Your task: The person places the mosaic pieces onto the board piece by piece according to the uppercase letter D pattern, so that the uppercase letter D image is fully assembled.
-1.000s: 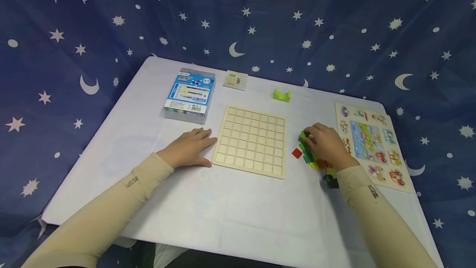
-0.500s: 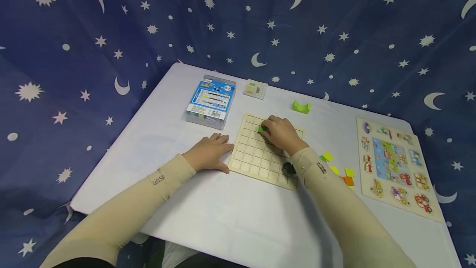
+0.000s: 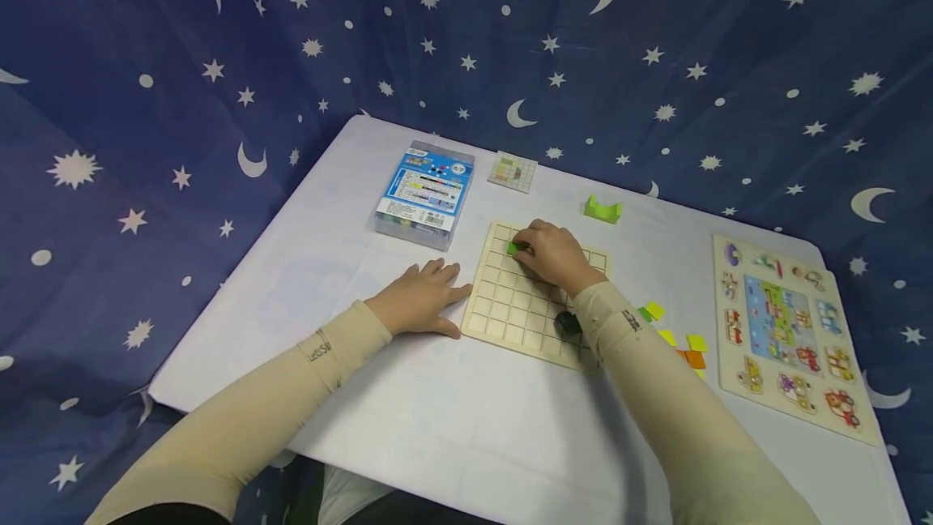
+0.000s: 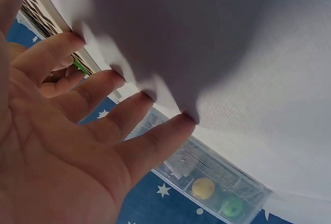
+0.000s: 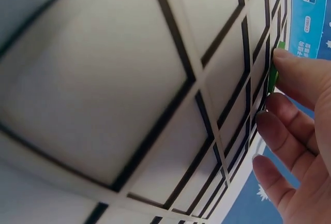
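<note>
My right hand pinches a green square tile at the upper left part of a pale wooden grid board. In the right wrist view the thumb and fingers are around the green tile, low over the grid. Whether it lies fully inside a square, I cannot tell. My left hand rests on the white table just left of the board, fingers spread and nearly straight. The left wrist view shows that hand with its fingertips on the cloth.
Loose yellow tiles and orange tiles lie right of the board, partly behind the right forearm. A picture puzzle stands further right. Behind the board are a plastic case, a small pattern card and a light green holder.
My right hand has moved left from the loose tile pile to the board, with a green tile between its fingers. The left hand stays beside the board. The head view has shifted.
</note>
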The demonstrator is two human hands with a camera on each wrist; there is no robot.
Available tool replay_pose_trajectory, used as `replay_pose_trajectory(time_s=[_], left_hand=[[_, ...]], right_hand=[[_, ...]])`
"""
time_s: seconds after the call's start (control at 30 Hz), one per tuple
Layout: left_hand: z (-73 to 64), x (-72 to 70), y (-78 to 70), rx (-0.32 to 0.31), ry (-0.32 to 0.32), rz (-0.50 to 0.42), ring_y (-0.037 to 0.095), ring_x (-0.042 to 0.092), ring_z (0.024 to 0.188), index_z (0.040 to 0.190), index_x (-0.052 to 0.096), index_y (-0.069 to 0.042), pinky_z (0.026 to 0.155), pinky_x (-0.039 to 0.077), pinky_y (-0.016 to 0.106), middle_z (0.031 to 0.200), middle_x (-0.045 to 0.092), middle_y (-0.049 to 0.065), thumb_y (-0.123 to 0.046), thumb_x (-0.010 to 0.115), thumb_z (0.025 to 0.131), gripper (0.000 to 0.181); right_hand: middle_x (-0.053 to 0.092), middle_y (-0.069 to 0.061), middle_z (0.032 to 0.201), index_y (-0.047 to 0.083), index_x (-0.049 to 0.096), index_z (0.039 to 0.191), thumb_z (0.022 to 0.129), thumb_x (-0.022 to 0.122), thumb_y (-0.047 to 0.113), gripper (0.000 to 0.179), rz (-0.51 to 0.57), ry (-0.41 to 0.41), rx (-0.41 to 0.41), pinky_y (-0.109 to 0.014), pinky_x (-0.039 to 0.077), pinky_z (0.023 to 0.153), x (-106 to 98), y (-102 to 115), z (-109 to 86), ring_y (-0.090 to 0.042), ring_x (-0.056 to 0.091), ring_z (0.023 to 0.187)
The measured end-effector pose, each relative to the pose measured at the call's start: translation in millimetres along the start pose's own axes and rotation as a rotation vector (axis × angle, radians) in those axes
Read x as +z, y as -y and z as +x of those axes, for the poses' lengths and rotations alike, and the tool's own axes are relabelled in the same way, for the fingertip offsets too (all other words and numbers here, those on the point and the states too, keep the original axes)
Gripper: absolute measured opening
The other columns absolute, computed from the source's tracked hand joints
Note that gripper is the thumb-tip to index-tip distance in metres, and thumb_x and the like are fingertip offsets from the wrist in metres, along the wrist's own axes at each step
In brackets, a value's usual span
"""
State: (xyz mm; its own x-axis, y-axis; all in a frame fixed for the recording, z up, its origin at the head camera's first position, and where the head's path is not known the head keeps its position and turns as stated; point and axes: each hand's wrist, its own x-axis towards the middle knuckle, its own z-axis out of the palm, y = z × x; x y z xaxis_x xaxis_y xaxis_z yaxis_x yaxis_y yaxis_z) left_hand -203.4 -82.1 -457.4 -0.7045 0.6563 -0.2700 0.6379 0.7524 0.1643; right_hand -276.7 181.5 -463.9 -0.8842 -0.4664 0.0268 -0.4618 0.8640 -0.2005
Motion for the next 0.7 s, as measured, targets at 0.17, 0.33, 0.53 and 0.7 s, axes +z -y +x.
replay_pose_trajectory(time_s=[0.17,0.33,0.53,0.7], left_hand=[[8.0,0.3,-8.8,0.025,-0.004,-0.013,0.043,0.026,0.146,0.151,0.044,-0.020,0.111,0.029,0.064,0.158,0.032,0.018,-0.062,0.064,0.087,0.080],[15.5,-0.2,-12.1,0.032,0.008,-0.027,0.042,0.028,0.145,0.150,0.046,-0.020,0.110,0.031,0.063,0.157,0.034,0.017,-0.062,0.065,0.086,0.078],[14.2,-4.7,-7.6,0.011,-0.019,-0.057,0.043,0.030,0.143,0.147,0.050,-0.019,0.108,0.033,0.065,0.154,0.038,0.018,-0.060,0.068,0.085,0.077],[10.2,-5.0,-2.3,-0.002,-0.024,-0.077,0.046,0.030,0.143,0.147,0.050,-0.018,0.107,0.032,0.067,0.155,0.037,0.021,-0.060,0.070,0.084,0.078]], right_hand=[[0.065,-0.008,0.107,0.010,0.070,0.119,0.093,0.071,0.027,0.031,0.014,0.018,0.050,-0.045,0.051,0.084,-1.7,-9.4,-12.5,-0.023,0.063,0.092],[0.065,-0.009,0.108,0.008,0.066,0.125,0.094,0.069,0.024,0.034,0.012,-0.020,0.071,-0.048,0.049,0.085,-15.8,-18.7,-29.8,-0.025,0.063,0.093],[0.066,-0.012,0.110,0.005,0.067,0.122,0.094,0.069,0.014,0.030,0.002,-0.091,0.131,-0.051,0.047,0.087,-50.7,-45.5,-70.3,-0.029,0.065,0.094],[0.065,-0.012,0.111,0.005,0.067,0.123,0.093,0.069,0.011,0.030,0.014,-0.059,0.282,-0.052,0.045,0.092,-65.2,-69.9,-123.7,-0.029,0.062,0.097]])
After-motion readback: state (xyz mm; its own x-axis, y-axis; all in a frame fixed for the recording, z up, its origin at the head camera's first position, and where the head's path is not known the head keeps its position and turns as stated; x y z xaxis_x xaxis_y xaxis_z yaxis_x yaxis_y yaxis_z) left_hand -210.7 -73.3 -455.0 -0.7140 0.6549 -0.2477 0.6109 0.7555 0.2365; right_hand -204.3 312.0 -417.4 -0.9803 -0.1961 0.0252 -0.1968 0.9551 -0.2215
